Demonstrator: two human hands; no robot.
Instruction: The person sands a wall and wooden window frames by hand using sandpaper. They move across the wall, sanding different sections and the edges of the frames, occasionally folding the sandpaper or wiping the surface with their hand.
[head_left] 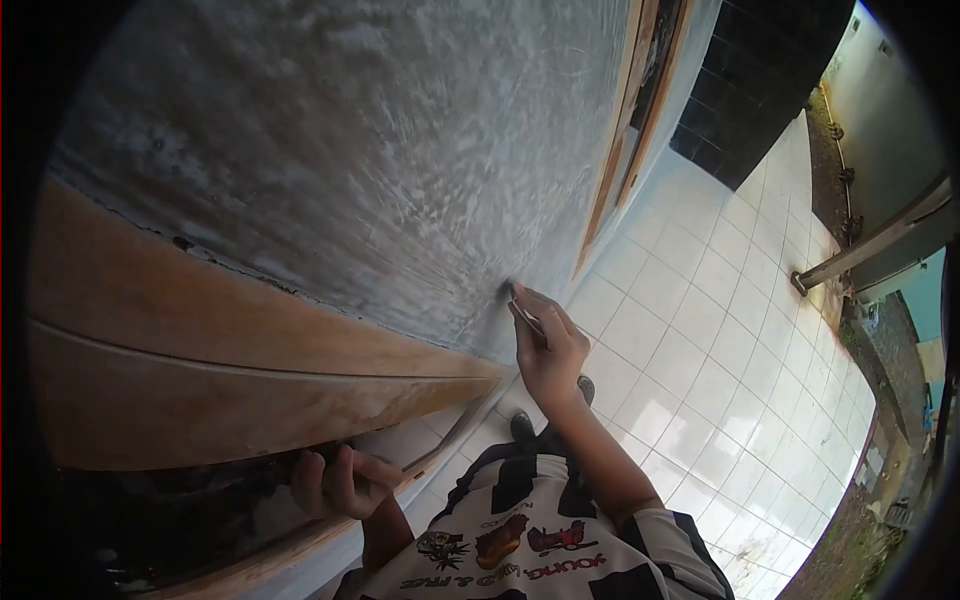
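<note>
The right hand (552, 350) pinches a thin flat piece (527, 318) at the mottled grey wall (350, 150) — its long axis slanting far and left, pale along the edge, dark at the wall end. The left hand (345, 484) curls beside the wooden frame (230, 400), near left — whether gripping anything, I cannot tell.

Wears a T-shirt (560, 525) in bold black and white blocks, between the right hand (548, 335) and the bottom edge. Carries three cartoon-like prints across the chest, greenish, orange and red, beside dark red lettering, legible as "YOUNG" and "& FREE". Ends in a short sleeve (672, 540), white with black, up the arm from that hand. Also wears dark trousers (545, 443) and dark shoes (522, 427), near the same wrist.
</note>
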